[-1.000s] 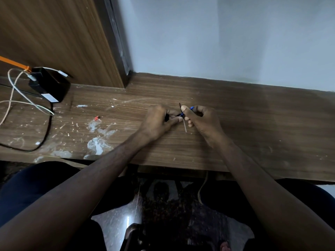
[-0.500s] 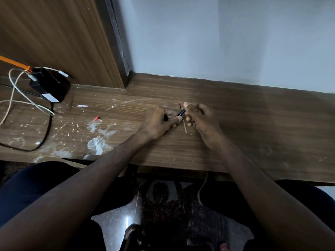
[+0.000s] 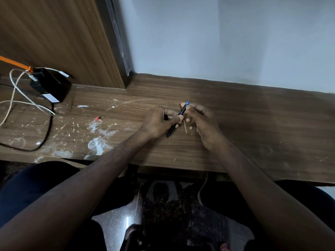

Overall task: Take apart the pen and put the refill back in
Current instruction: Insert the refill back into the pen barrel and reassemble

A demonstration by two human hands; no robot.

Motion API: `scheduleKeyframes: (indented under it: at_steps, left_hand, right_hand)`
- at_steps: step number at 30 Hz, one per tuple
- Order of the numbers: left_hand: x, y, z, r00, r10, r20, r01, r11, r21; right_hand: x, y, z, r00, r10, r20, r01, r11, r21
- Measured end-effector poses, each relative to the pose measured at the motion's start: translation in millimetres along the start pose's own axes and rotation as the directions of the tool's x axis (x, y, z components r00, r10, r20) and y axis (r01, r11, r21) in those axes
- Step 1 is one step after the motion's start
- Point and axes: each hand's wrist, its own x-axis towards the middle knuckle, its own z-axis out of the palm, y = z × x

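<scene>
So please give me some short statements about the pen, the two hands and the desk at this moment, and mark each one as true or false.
1. Both hands hold the pen. True: the left hand grips the dark barrel, and the right hand has its fingers at the blue tip end.
2. The pen lies flat on the desk. False: it is held, tilted.
3. A black adapter with white cables sits far left. True.
4. The thin refill is in the left hand. False: it sits below the right hand's fingers.
</scene>
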Motion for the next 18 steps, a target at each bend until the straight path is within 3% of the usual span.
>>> scheduleKeyframes:
  at_steps: [4,8,15,18]
  left_hand:
    - [-1.5,-0.2,1.5,0.999,0.013,0.044,-0.012,1.000,-0.008]
    - [-1.0,-1.2,0.5,0.999,-0.004,0.042,0.005,0.999,-0.032]
    - [-2.3,-0.8,1.4,0.997,0.010,0.081,-0.010,1.000,0.004]
    - [-0.1,-2.3,2.6,0.998,-0.013,0.069,0.015,1.000,-0.026]
  right_hand:
    - [-0.1,-2.4,1.9,0.999,0.011,-0.053,-0.011,1.000,-0.006]
    - [-2.7,-4.5,2.4,0.999,0.039,-0.015,-0.038,0.998,0.048]
    - [-0.6,-2.9,1.8,0.997,0.009,-0.074,-0.013,0.999,-0.052]
    - [-2.1,-3.3,0.7,0.998,0.052,-0.021,-0.052,0.999,0.006]
